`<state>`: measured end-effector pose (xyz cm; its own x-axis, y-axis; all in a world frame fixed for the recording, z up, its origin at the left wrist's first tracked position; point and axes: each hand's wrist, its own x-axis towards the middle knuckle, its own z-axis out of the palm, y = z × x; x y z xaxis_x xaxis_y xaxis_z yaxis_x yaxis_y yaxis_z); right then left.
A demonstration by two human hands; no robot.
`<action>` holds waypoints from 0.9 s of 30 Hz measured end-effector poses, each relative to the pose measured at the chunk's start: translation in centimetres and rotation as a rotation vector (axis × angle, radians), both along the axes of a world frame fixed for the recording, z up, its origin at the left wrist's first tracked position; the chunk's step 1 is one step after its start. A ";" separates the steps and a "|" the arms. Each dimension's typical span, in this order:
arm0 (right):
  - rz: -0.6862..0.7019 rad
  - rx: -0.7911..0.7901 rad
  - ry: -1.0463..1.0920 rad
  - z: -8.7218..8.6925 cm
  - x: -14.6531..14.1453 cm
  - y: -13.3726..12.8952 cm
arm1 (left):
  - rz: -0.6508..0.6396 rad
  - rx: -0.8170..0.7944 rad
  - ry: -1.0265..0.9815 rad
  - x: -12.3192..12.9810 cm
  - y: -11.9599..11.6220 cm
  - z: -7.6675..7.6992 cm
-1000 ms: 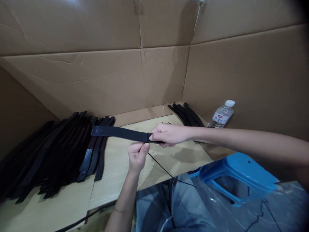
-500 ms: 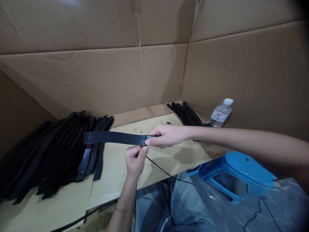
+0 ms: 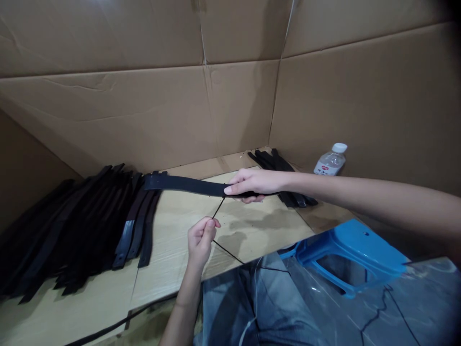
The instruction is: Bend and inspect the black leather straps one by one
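Observation:
A long, flat black strip (image 3: 190, 186) is held level over the board, its far end reaching left above a pile. My right hand (image 3: 252, 185) is closed around its right part, thumb on top; the fingers hide some of it. Below it, my left hand (image 3: 202, 236) pinches a thin black cord (image 3: 218, 210). The cord runs taut from the strip's underside near my right thumb down to the left fingers. From there its loose part slants right across the board edge to my lap.
Many similar black strips (image 3: 82, 226) lie piled at the left, and a smaller bunch (image 3: 273, 161) lies in the back right. A water bottle (image 3: 329, 161) stands by the cardboard wall (image 3: 353, 96). A blue plastic stool (image 3: 370, 247) is at the right.
The strip and my right hand have risen and shifted right. My left hand has come away from the strip, drawing out a tight length of cord between them.

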<state>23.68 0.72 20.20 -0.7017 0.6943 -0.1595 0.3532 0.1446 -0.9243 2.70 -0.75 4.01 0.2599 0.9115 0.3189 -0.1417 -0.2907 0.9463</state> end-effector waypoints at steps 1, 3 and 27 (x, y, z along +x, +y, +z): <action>0.020 -0.030 0.017 -0.1 -0.1 -0.2 | 0.022 0.006 0.025 0.0 0.3 0.0; 0.077 -0.086 0.036 -0.2 -0.5 -0.6 | 0.069 0.046 0.100 -0.1 0.9 0.2; -0.111 0.020 -0.543 -3.8 1.4 1.8 | 0.116 1.012 0.703 -1.8 1.5 5.8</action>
